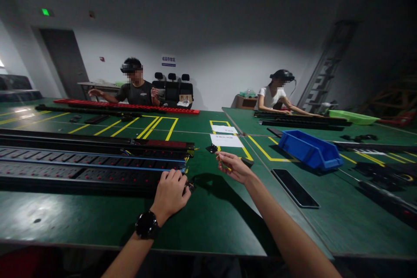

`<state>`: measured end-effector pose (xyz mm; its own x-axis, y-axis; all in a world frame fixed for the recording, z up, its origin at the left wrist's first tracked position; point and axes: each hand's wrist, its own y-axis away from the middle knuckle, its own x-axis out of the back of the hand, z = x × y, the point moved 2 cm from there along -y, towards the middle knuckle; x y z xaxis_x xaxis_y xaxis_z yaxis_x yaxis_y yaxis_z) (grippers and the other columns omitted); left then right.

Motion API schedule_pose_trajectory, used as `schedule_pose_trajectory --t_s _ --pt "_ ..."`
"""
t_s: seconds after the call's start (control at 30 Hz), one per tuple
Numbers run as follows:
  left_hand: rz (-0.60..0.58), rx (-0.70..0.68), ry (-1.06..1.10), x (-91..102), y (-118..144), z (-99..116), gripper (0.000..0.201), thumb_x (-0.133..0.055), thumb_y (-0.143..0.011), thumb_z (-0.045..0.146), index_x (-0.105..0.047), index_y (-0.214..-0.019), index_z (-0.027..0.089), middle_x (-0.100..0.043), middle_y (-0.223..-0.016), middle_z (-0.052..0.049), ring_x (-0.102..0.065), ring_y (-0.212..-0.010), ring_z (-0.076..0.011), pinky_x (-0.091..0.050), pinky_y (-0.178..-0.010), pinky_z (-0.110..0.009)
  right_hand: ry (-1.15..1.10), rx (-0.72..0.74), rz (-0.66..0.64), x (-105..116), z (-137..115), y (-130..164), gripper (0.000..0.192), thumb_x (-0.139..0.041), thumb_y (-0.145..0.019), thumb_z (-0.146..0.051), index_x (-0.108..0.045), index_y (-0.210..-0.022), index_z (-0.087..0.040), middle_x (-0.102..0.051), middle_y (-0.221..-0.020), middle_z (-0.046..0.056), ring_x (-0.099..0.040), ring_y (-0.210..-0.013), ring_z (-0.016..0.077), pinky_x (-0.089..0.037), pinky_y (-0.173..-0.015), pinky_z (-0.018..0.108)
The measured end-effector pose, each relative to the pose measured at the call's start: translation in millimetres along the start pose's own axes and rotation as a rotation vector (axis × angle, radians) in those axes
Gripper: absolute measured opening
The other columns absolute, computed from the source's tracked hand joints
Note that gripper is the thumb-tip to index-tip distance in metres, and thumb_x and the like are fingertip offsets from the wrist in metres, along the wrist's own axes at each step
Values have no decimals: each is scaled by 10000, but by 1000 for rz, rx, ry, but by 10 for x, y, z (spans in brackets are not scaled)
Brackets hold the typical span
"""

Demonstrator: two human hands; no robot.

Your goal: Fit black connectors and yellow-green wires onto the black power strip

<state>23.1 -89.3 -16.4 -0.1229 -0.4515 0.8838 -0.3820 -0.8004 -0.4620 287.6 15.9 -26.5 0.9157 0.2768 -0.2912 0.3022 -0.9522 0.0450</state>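
Observation:
My left hand (171, 193), with a black watch on the wrist, rests fingers curled on the right end of a long black power strip (97, 173) that lies across the green table (211, 221). It grips a small dark part at the strip's end. My right hand (233, 166) hovers above the table a little to the right, fingers pinched on a small thin object that is too small to name. Just beyond it lie a small black piece (211, 148) and white paper sheets (226, 140).
More long black strips (81, 143) lie behind the first one. A blue bin (309, 150) and a flat black panel (295, 187) sit to the right. Two other people work at far tables, one by a red strip (130, 106), one near a green tray (353, 117).

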Motion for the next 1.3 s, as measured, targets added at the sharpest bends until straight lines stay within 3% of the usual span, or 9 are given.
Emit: schedule_pose_trajectory --t_s 0.23,0.57,1.1,1.3 --pt "7 1 11 -30 -2 -8 157 -562 -901 266 -702 -887 196 -681 -959 -110 -591 -959 -309 -439 -867 -488 170 64 1 -61 5 -12 464 -951 -597 -383 -735 -967 -205 -683 -866 -1 -575 -664 93 -463 -602 224" --pt "27 -1 20 -61 4 -23 150 -585 -886 268 -701 -879 174 -671 -946 -103 -582 -953 -295 -416 -859 -467 306 69 50 -14 86 -69 384 -898 -581 -358 -727 -883 -192 -643 -738 -24 -503 -600 93 -364 -563 246" --pt "36 14 62 -27 37 -10 172 -623 -872 316 -707 -920 174 -663 -1006 -115 -556 -994 -298 -409 -900 -473 419 102 127 -2 143 -84 368 -832 -624 -422 -754 -901 -193 -665 -748 17 -545 -639 138 -427 -606 289" --pt "169 105 177 37 25 -78 211 -583 -933 336 -684 -1051 192 -653 -1000 -84 -561 -984 -282 -400 -888 -459 433 83 137 -53 213 -107 320 -812 -631 -388 -739 -877 -197 -653 -727 13 -542 -626 142 -436 -604 295"
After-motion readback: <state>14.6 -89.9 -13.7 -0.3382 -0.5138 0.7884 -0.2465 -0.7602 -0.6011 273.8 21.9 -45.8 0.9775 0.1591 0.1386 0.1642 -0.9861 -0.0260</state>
